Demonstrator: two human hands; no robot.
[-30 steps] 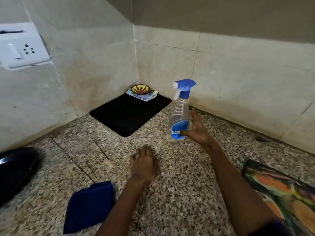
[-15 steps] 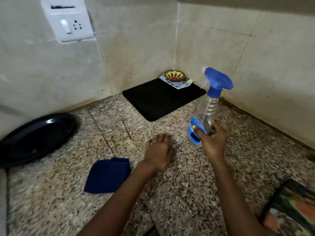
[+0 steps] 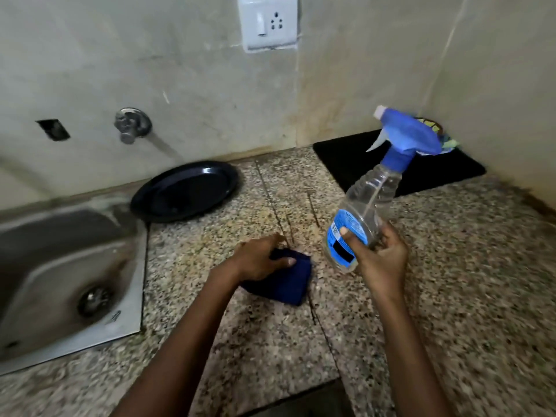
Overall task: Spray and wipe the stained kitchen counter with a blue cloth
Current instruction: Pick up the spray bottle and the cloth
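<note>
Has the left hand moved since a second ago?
Yes. The left hand left the bare speckled granite counter and now grips the dark blue folded cloth, toward the steel sink.

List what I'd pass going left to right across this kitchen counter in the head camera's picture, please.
Steel sink → black plate → left hand gripping the blue cloth → right hand holding the spray bottle → black mat in the far corner.
</note>
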